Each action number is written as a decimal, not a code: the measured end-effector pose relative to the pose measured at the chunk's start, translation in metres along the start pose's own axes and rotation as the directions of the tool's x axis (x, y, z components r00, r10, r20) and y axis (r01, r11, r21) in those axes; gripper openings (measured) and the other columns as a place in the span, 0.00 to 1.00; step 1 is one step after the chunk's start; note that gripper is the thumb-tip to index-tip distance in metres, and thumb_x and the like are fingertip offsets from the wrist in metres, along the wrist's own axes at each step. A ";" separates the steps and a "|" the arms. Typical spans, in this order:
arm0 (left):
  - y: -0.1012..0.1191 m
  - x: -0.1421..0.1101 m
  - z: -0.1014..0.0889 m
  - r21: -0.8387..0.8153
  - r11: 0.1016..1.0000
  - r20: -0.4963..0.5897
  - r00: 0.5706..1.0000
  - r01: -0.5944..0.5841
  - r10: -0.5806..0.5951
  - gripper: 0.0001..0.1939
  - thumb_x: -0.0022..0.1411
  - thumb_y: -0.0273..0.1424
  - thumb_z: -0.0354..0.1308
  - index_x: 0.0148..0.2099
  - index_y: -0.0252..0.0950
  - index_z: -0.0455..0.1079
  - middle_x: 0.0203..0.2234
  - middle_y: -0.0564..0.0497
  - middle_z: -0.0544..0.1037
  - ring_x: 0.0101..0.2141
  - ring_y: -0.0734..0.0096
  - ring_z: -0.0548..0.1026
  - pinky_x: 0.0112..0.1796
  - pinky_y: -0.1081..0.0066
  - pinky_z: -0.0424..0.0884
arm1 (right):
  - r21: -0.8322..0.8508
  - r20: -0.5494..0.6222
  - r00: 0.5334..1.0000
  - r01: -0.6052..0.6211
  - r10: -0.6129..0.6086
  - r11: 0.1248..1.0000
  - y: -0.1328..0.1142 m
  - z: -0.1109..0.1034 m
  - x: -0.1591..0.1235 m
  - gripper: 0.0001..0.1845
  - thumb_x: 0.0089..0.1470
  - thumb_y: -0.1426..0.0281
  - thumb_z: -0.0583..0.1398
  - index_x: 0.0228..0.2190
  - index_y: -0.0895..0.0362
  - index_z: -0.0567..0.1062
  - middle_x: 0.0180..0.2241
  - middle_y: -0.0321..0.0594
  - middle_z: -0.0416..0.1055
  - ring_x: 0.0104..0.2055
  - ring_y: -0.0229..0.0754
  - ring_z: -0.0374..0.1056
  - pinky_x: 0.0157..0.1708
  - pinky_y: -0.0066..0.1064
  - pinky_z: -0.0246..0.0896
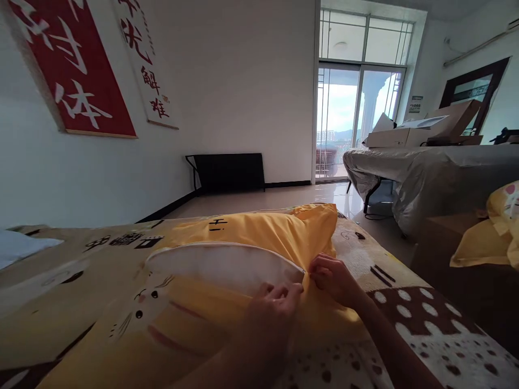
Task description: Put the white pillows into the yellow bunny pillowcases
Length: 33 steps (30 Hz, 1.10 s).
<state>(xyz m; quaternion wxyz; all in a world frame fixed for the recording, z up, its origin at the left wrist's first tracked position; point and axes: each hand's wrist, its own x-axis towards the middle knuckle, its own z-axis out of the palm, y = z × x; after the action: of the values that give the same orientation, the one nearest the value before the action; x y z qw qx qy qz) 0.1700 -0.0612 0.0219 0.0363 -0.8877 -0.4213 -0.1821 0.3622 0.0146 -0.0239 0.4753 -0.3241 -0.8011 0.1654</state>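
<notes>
A yellow pillowcase (259,227) with a rabbit print lies on the bed, its long zipper opening gaping. White pillow filling (219,265) shows through the gap. My left hand (271,313) is closed with curled fingers on the lower edge of the opening, near its right end. My right hand (334,278) pinches the zipper (303,270) at the right corner of the gap; the pull itself is hidden by the fingers.
A patterned blanket (360,243) covers the bed. White cloth (24,246) lies at the far left. To the right are a plastic-covered table (438,162) with cardboard boxes (389,138) and another yellow cloth item (482,243). A black folded table (229,173) leans by the wall.
</notes>
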 end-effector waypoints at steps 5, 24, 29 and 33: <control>-0.015 0.037 -0.019 -0.379 0.894 0.094 0.971 0.238 -0.218 0.12 0.62 0.31 0.46 0.35 0.37 0.71 0.22 0.51 0.75 0.23 0.72 0.71 0.25 0.74 0.62 | 0.026 0.010 0.999 -0.039 0.039 0.999 0.001 -0.002 -0.001 0.06 0.53 0.73 0.55 0.25 0.56 0.69 0.27 0.36 0.68 0.29 0.37 0.63 0.29 0.27 0.58; -0.035 0.076 0.000 -0.434 0.854 0.241 0.950 0.288 -0.197 0.03 0.54 0.28 0.53 0.31 0.33 0.65 0.25 0.51 0.71 0.28 0.72 0.66 0.30 0.73 0.60 | -0.414 -0.236 0.914 0.212 -0.330 0.885 0.018 0.030 -0.007 0.08 0.58 0.80 0.49 0.34 0.57 0.65 0.30 0.41 0.65 0.33 0.41 0.59 0.33 0.32 0.58; -0.036 0.076 0.006 -0.597 0.732 0.210 0.944 0.330 -0.254 0.06 0.50 0.29 0.55 0.28 0.31 0.68 0.22 0.52 0.70 0.27 0.73 0.66 0.30 0.74 0.61 | -0.342 -0.157 0.943 0.225 -0.292 0.912 0.015 0.025 -0.007 0.17 0.59 0.79 0.49 0.48 0.56 0.66 0.34 0.43 0.67 0.37 0.41 0.62 0.37 0.33 0.61; -0.037 0.075 0.006 -0.666 0.644 0.226 0.925 0.376 -0.307 0.07 0.45 0.30 0.57 0.27 0.30 0.70 0.21 0.52 0.70 0.26 0.74 0.66 0.28 0.75 0.61 | -0.251 -0.098 0.959 0.235 -0.266 0.939 0.014 0.019 -0.006 0.14 0.58 0.76 0.53 0.45 0.54 0.69 0.35 0.41 0.69 0.36 0.40 0.64 0.36 0.31 0.62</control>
<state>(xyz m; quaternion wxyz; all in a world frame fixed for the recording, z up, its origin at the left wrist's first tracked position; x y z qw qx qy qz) 0.1866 0.0189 0.0389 -0.3562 -0.7463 -0.4818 -0.2899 0.3525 0.0221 -0.0453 0.5017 -0.2839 -0.8170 -0.0149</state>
